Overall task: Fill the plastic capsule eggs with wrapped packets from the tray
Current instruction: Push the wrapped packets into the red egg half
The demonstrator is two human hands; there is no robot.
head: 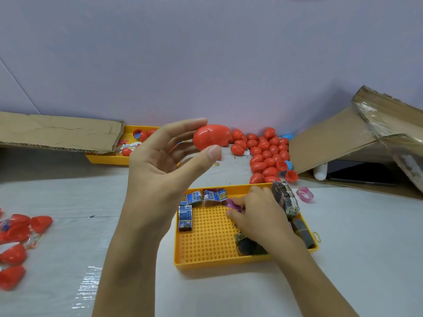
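Observation:
My left hand [160, 165] is raised above the table and pinches a closed red capsule egg [211, 136] between thumb and fingertips. My right hand [258, 216] is down in the yellow perforated tray [206, 243], its fingers pinching a purple wrapped packet [233, 204]. Blue wrapped packets [191, 207] lie along the tray's far left side. Dark wrapped packets [286, 202] are stacked at the tray's right side and near corner.
A heap of red eggs [265, 154] with a couple of blue ones lies behind the tray. More red eggs [16, 243] lie at the left edge. A second yellow tray [107, 157] sits under a cardboard flap [59, 131]. An open cardboard box [357, 143] stands at right, a pink ring [305, 194] beside it.

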